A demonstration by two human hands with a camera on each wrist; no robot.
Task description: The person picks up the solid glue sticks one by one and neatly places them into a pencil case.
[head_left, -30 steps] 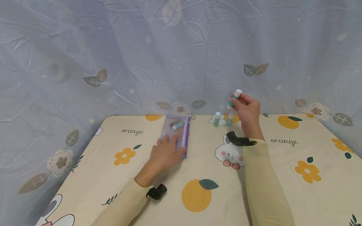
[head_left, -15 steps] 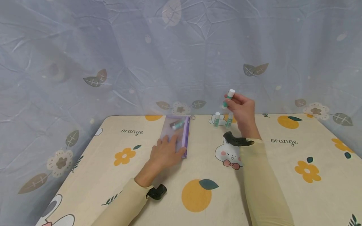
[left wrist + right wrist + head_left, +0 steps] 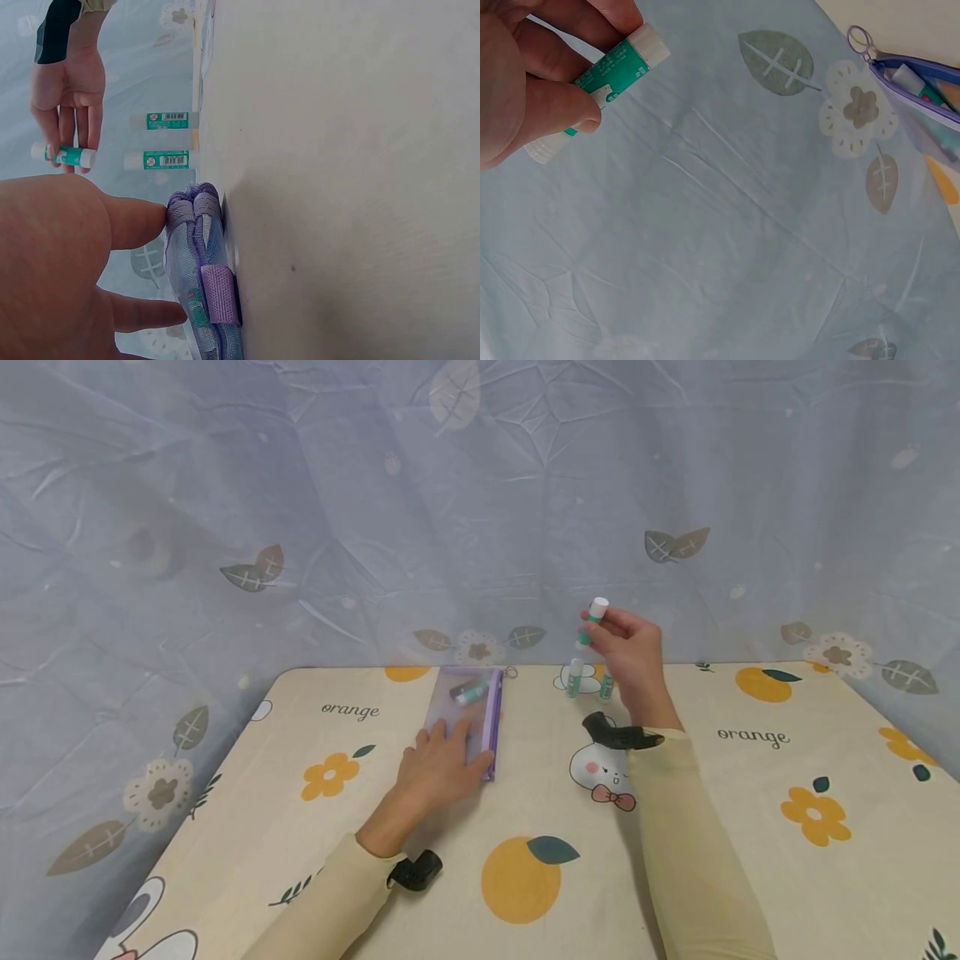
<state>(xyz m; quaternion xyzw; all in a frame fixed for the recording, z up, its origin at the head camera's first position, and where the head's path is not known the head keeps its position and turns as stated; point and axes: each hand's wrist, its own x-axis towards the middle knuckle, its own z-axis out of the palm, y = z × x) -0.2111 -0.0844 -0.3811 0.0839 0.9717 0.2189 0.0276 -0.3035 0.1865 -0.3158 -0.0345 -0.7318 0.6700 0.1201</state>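
Observation:
My right hand holds a green-and-white glue stick up in the air, pinched between thumb and fingers and tilted. Below it, two similar glue sticks stand upright near the table's far edge: one to the left, the other partly covered by my right hand. My left hand rests with spread fingers on a translucent purple zip pouch. Through its side shows a glue stick with a darker patch beside it. In the right wrist view the zipper mouth gapes, and a white cap shows inside.
A cream tablecloth printed with oranges, flowers and a rabbit covers the table. Behind its far edge hangs a grey-blue curtain. A small metal ring sticks out at the pouch's far corner.
My right hand has moved left with the glue stick, from above the right standing stick to above the left one. The left hand and pouch have stayed put.

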